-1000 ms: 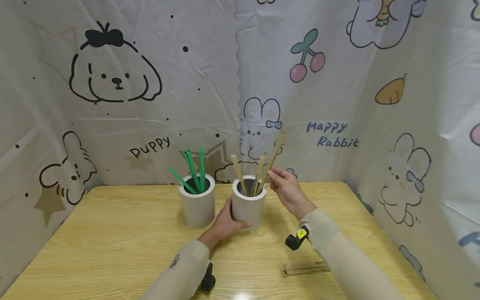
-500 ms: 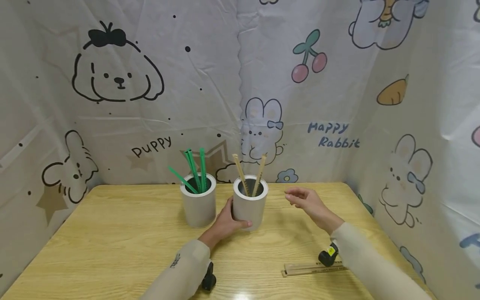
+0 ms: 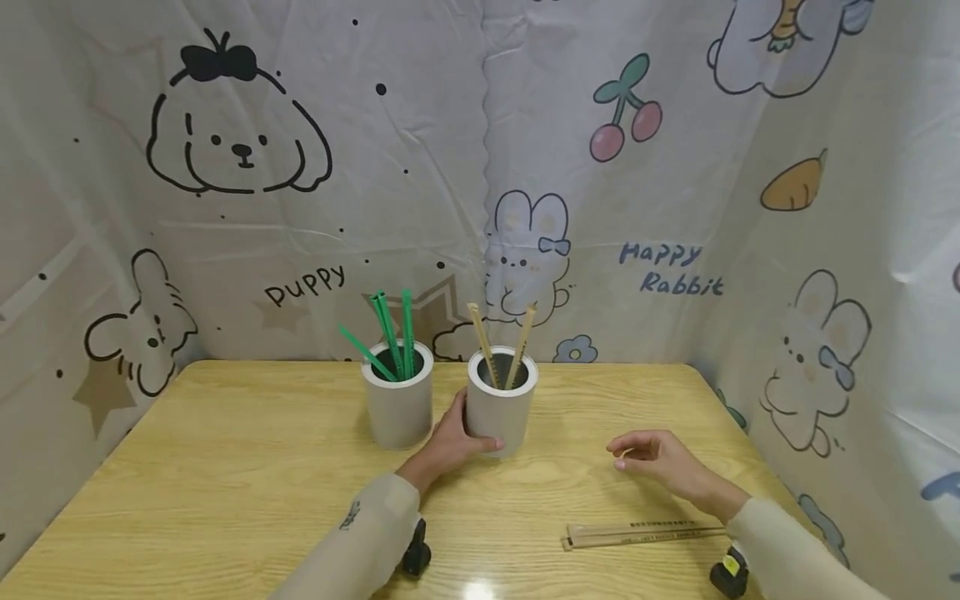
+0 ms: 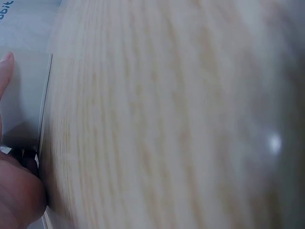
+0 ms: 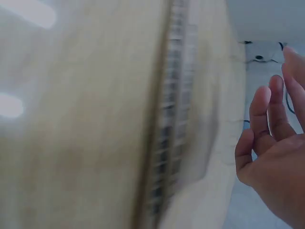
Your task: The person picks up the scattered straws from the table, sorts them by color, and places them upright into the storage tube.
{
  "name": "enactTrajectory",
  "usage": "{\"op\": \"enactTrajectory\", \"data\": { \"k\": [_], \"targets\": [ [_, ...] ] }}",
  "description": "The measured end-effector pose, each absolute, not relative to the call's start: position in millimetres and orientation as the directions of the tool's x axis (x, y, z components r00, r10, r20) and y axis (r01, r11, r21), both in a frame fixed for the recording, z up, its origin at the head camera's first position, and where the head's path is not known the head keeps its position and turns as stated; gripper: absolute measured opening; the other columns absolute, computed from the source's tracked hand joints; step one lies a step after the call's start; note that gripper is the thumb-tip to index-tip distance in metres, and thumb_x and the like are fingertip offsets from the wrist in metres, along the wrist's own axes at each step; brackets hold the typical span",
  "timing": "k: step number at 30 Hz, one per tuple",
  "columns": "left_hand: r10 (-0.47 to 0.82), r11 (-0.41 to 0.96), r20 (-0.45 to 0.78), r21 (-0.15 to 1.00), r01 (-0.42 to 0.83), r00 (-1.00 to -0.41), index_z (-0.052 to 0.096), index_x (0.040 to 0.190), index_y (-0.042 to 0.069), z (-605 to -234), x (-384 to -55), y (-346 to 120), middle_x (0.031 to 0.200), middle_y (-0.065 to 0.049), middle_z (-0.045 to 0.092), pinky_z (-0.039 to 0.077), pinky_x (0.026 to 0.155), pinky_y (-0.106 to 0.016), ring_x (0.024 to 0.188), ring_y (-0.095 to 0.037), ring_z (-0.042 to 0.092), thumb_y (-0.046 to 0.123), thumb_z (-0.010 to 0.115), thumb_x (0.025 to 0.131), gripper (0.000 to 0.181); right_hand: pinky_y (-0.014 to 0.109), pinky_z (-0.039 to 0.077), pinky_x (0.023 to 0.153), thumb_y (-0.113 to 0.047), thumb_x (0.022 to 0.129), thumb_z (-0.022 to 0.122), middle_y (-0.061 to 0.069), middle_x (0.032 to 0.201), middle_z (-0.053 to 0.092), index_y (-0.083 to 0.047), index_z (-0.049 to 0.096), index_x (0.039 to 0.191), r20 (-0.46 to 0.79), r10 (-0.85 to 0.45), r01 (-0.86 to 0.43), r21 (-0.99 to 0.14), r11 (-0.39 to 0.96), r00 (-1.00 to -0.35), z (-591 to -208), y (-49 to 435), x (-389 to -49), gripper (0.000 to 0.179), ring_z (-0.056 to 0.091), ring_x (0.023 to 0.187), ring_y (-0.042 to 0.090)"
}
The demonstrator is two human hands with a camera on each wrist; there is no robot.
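My left hand (image 3: 448, 442) grips the right-hand white cup (image 3: 501, 421) from its left side, thumb across the front. Tan paper-wrapped straws (image 3: 522, 346) lean in that cup. To its left, a second white cup (image 3: 397, 412) holds several green straws (image 3: 386, 325). My right hand (image 3: 671, 467) hovers over the right part of the table, fingers loosely bent and holding nothing. Below it lie tan wrapped straws (image 3: 637, 534) with dark print, blurred in the right wrist view. The left wrist view catches the gripped cup (image 4: 26, 100) at its left edge.
The wooden table (image 3: 225, 483) ends at a cartoon-printed cloth (image 3: 420, 208) behind, and similar cloth hangs at both sides. A black wrist camera (image 3: 729, 573) sits on the right sleeve, and another black camera (image 3: 417, 550) on the left one.
My right hand has let go of a tan straw at the right-hand cup and moved right and down, over the straws on the table. My left hand keeps its grip on the cup.
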State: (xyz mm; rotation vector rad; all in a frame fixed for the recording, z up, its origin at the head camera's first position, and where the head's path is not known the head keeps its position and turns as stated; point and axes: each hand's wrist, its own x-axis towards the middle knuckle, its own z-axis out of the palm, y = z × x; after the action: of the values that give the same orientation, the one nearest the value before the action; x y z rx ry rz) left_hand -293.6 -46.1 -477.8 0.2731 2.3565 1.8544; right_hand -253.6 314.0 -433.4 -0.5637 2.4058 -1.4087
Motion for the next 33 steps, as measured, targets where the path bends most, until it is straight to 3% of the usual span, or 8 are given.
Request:
{"op": "enactTrajectory", "data": {
  "k": [5, 11, 22, 27, 33],
  "targets": [
    [0.221, 0.222, 0.008, 0.973, 0.058, -0.975, 0.018, 0.161, 0.013, -478.1, -293.9, -44.4, 0.164, -0.017, 0.032, 0.026, 0.123, -0.059, 0.149, -0.040, 0.035, 0.019, 0.088, 0.078, 0.109, 0.023, 0.055, 0.077, -0.010, 0.097, 0.066, 0.021, 0.111, 0.069, 0.012, 0.064, 0.120, -0.059, -0.553, -0.219, -0.879, 0.424, -0.831, -442.5, 327.3, -241.1, 0.032, 0.062, 0.088, 0.004],
    [0.224, 0.217, 0.012, 0.974, 0.062, -0.974, 0.018, 0.161, 0.013, -477.2, -293.8, -43.4, 0.164, -0.017, 0.032, 0.026, 0.123, -0.059, 0.149, -0.039, 0.035, 0.020, 0.088, 0.079, 0.109, 0.019, 0.053, 0.078, -0.011, 0.095, 0.069, 0.014, 0.109, 0.072, 0.008, 0.069, 0.117, -0.113, -0.587, -0.200, -0.875, 0.442, -0.802, -449.5, 347.1, -232.9, 0.029, 0.063, 0.091, 0.000],
    [0.224, 0.196, 0.045, 0.976, 0.091, -0.973, 0.020, 0.161, 0.011, -481.6, -293.7, -44.1, 0.162, -0.017, 0.035, 0.027, 0.122, -0.059, 0.148, -0.040, 0.036, 0.016, 0.088, 0.078, 0.108, 0.019, 0.050, 0.067, -0.003, 0.094, 0.068, -0.011, 0.094, 0.067, 0.014, 0.067, 0.115, -0.082, -0.700, -0.211, -0.923, 0.321, -0.709, -457.5, 363.4, -230.6, 0.027, 0.055, 0.079, -0.004],
    [0.223, 0.198, 0.048, 0.976, 0.093, -0.974, 0.020, 0.161, 0.013, -482.8, -294.7, -44.5, 0.162, -0.017, 0.035, 0.027, 0.122, -0.059, 0.148, -0.040, 0.036, 0.017, 0.089, 0.077, 0.109, 0.019, 0.050, 0.065, -0.005, 0.092, 0.071, -0.007, 0.090, 0.068, 0.010, 0.071, 0.109, -0.058, -0.722, -0.268, -0.906, 0.328, -0.690, -459.2, 359.7, -232.0, 0.023, 0.055, 0.078, -0.004],
    [0.224, 0.187, 0.056, 0.977, 0.100, -0.973, 0.020, 0.161, 0.013, -481.5, -293.7, -44.6, 0.162, -0.017, 0.036, 0.028, 0.121, -0.059, 0.147, -0.040, 0.038, 0.015, 0.089, 0.077, 0.108, 0.017, 0.049, 0.063, -0.007, 0.088, 0.074, 0.011, 0.083, 0.067, 0.005, 0.074, 0.097, -0.020, -0.718, -0.330, -0.879, 0.344, -0.696, -461.7, 355.8, -232.6, 0.015, 0.054, 0.076, -0.005]
  ]
}}
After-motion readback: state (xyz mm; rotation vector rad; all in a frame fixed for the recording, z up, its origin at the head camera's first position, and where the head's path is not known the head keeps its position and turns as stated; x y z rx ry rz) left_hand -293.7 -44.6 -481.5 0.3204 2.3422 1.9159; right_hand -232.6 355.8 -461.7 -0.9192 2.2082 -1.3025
